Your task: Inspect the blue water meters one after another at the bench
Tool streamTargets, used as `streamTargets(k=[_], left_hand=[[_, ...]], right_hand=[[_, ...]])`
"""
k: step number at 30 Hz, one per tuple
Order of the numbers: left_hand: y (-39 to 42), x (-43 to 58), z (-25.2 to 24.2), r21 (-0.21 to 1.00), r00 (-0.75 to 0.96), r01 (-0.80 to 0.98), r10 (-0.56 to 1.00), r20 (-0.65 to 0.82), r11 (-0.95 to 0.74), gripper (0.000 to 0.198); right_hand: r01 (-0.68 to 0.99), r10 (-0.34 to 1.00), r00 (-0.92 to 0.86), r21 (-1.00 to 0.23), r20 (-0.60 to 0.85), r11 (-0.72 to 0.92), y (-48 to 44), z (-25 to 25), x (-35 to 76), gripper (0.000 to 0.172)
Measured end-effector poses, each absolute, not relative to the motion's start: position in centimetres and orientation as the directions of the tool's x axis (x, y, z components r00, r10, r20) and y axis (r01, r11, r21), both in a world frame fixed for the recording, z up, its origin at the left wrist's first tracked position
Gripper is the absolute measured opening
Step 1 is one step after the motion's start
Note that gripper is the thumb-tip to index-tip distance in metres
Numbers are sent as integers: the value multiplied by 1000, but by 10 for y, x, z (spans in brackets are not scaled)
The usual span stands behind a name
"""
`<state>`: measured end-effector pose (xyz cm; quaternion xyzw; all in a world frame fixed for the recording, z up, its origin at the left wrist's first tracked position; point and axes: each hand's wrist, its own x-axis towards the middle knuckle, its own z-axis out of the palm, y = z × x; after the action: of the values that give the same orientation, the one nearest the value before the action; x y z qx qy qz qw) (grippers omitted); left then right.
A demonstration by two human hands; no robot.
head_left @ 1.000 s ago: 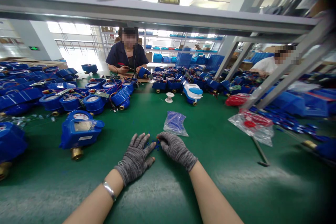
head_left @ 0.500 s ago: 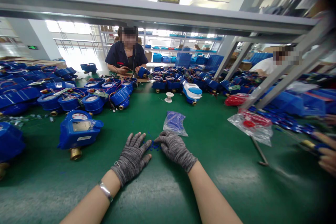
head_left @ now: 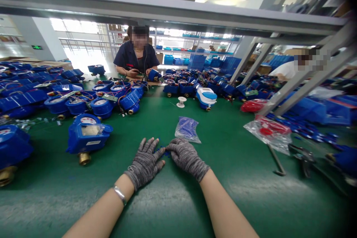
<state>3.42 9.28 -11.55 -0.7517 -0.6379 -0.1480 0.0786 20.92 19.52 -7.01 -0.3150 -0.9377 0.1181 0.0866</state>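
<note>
Overall, broad green-topped workbench [head_left: 228, 200]: spreads from near to far, with the work at its near middle.
Blue plastic meter with a brass fitting [head_left: 88, 135]: sits at left, well apart from the fingers.
Left hand in a grey knitted glove [head_left: 146, 161]: palm down, fingers spread, nothing visibly held; its index reaches the pieces' left edge.
Right hand in a matching glove [head_left: 187, 158]: fingers bent together at their right edge; whether it pinches one I cannot tell. The hands are apart, index tips nearly meeting.
Clear plastic bag with blue-violet contents [head_left: 186, 129]: lies just beyond the right hand.
White spool [head_left: 181, 102]: stands farther off.
Tiny dark-blue pieces [head_left: 167, 154]: lie loose between the fingertips.
Fingertip work: apparently separating or gathering these pieces.
Next touch: probably calls for a light, precise pinch without scattering them.
</note>
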Motion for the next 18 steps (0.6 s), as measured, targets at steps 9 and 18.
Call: streamTargets(k=[9, 18], left_hand=[[90, 34, -114, 62, 143, 984, 941, 308, -170, 48], [93, 33, -121, 19, 179, 980, 925, 336, -197, 47]], right_hand=[[551, 579, -813, -243, 56, 798, 193, -69, 210, 31], [545, 603, -776, -284, 185, 789, 194, -68, 209, 27]])
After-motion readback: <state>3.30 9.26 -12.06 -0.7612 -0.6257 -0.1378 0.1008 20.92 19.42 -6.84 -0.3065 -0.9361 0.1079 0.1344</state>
